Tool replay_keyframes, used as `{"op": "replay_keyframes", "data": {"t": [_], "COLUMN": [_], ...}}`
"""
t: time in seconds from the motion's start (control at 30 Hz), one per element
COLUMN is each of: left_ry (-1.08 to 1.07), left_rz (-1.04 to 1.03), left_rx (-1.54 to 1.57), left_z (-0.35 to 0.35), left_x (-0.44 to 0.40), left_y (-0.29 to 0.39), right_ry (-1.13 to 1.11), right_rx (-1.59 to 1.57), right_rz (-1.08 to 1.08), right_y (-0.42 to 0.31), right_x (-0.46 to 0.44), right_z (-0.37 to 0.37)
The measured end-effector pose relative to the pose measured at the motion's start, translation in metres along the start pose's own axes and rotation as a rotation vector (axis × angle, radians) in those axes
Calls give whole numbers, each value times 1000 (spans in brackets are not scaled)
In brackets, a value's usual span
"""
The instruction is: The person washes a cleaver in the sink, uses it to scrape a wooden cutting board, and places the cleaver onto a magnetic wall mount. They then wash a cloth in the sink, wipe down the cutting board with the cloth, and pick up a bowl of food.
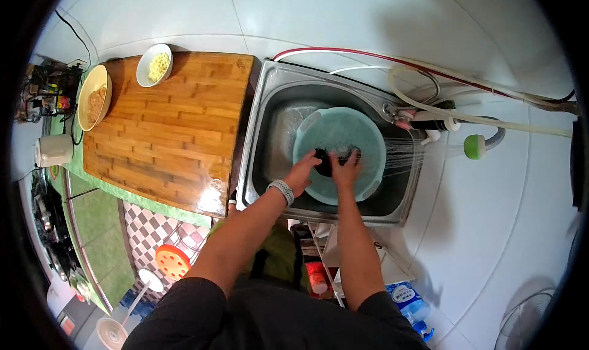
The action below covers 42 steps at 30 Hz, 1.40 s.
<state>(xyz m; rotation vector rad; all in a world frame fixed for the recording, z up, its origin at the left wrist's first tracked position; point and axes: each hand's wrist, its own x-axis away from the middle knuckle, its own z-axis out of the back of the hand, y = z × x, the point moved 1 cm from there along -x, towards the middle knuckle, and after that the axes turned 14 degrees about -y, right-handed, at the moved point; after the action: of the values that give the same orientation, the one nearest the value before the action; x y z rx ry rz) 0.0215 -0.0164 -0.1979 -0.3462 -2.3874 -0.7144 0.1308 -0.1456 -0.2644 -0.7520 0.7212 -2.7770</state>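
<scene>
My left hand (pixel 305 171), with a pale wristband, is over the light green basin (pixel 307 132), its fingers closed on the left side of a black, soft-looking thing (pixel 323 163). Close beside it, my right hand (pixel 345 171) has its thumb against the same black thing. More dark stuff shows at the right fingertips; its exact kind cannot be made out. The basin sits in the steel sink (pixel 279 107). Water sprays leftward from the green-tipped faucet (pixel 474 147) across the basin and onto my hands.
Left of the sink lies a wooden cutting board (pixel 172 116). On its far edge stand a white bowl (pixel 145 73) of yellow bits and a yellow bowl (pixel 105 73) of pale brown food. Hoses (pixel 478 86) run along the wall. An orange stool (pixel 172 262) stands below.
</scene>
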Motion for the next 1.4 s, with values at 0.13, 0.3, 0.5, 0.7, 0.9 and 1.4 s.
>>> {"op": "replay_keyframes", "data": {"t": [0.13, 0.3, 0.5, 0.7, 0.9, 1.4], "left_ry": [74, -64, -183, -181, -511, 222], "left_rz": [127, 112, 85, -173, -385, -282], "left_rx": [13, 179, 194, -266, -830, -1052], "left_z": [-11, -6, -17, -53, -93, -50], "left_x": [-3, -23, -10, 18, 13, -45], "left_y": [6, 2, 21, 67, 97, 73], "right_ry": [-546, -544, -514, -595, -1187, -418], "right_rx": [-438, -979, -978, -1560, -1709, -6], "right_rz": [-29, -86, 149, 51, -87, 491], "right_y": [8, -20, -56, -71, -57, -118], "right_x": [7, 46, 81, 105, 73, 69], "right_z": [-4, 28, 74, 113, 102, 111]}}
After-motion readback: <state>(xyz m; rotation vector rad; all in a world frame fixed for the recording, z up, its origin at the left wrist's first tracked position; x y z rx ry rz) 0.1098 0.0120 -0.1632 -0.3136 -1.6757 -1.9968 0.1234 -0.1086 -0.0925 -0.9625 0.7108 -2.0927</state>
